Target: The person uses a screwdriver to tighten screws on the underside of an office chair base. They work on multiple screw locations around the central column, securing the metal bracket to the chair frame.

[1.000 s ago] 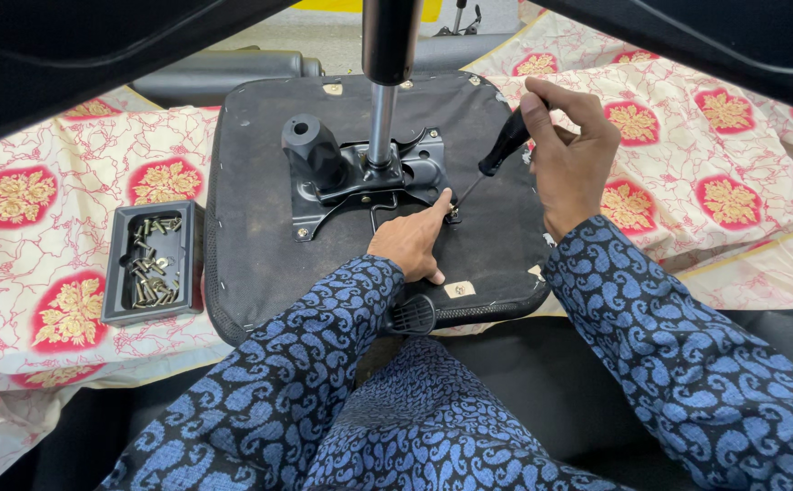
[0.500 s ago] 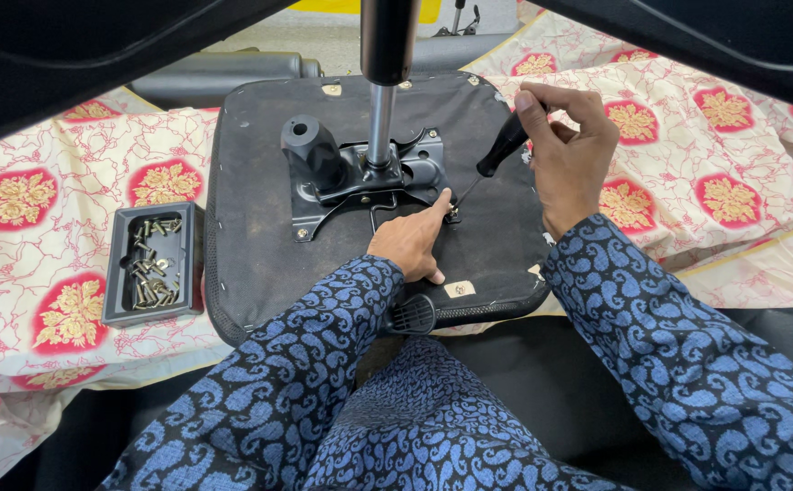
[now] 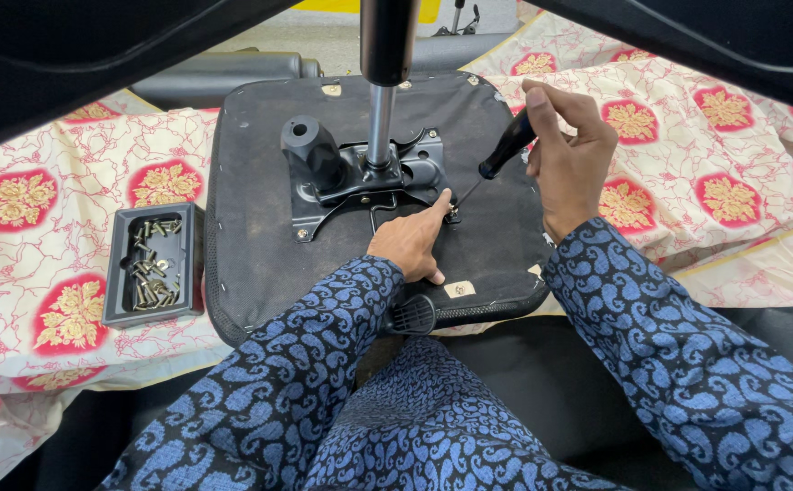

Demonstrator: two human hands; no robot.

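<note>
From the head view, your right hand (image 3: 571,168) is gripping the screwdriver (image 3: 498,156) by its black handle (likely light, stiff; best held there), tip at the screw (image 3: 454,211) your left hand (image 3: 412,244) is pinching against the metal bracket (image 3: 369,177) on the upturned seat (image 3: 260,245).

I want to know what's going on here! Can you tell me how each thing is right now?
Seat base: upside down on the patterned cloth.
Screwdriver: tilted, tip at the metal plate.
Right hand: gripping the screwdriver handle.
Left hand: fingertips at the tip.
Tray: open, holding screws.
</note>
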